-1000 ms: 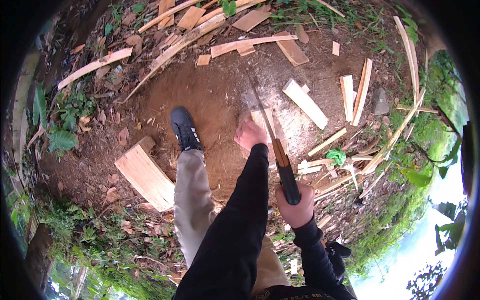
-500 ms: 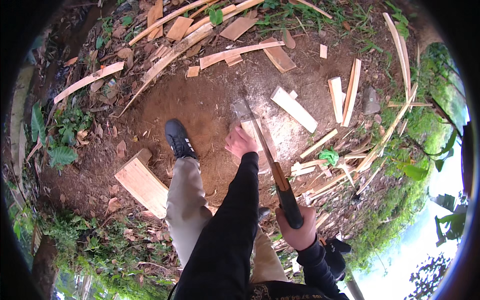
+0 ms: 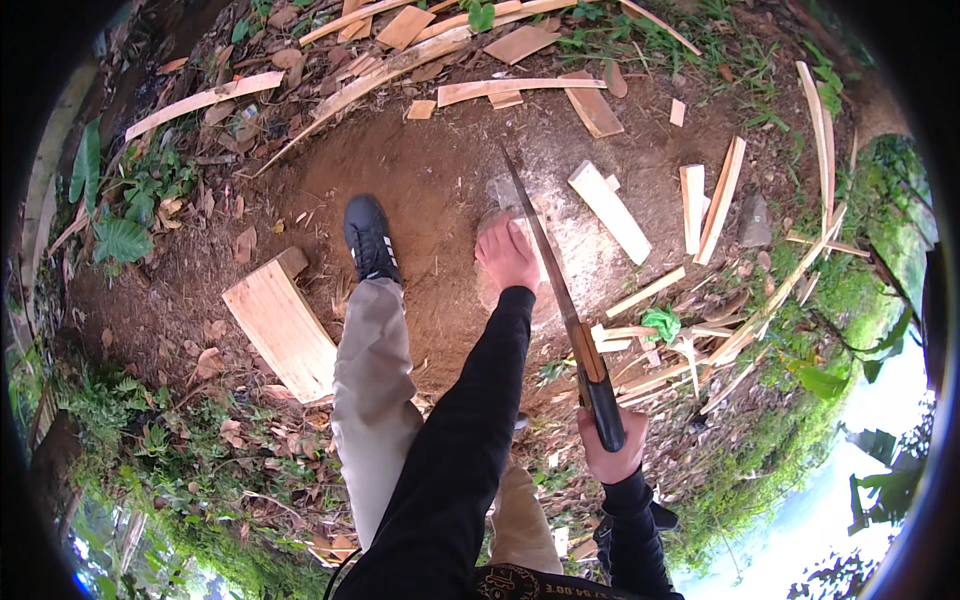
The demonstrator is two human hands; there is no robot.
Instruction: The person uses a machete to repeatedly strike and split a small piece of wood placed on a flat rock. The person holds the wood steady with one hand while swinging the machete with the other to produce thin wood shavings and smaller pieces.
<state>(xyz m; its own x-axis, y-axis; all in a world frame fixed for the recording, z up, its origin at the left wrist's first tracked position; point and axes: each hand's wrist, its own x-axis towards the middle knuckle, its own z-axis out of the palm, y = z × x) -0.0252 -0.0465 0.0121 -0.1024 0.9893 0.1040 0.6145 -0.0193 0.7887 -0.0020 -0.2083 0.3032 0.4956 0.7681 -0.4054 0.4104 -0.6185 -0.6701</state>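
My right hand is closed round the black handle of a long, narrow-bladed tool that looks like a machete, seen nearly edge-on. A brown wooden section joins the handle to its dark blade, which points away from me and passes just right of my left hand. My left hand has its fingers curled over a short, pale piece of wood. Beneath it is a round, flat, brownish block, perhaps a stump. Most of the held wood is hidden by the hand and blade; whether the blade touches it I cannot tell.
A thick board lies left of my dark shoe. Right of the block are a pale plank, split sticks, a grey stone and a crumpled green thing. Long curved-looking strips lie at the far side.
The whole view has shifted, with nearby ground and my shoe appearing higher. The left hand stays on the wood. The blade stays alongside it, its tip showing a little farther out.
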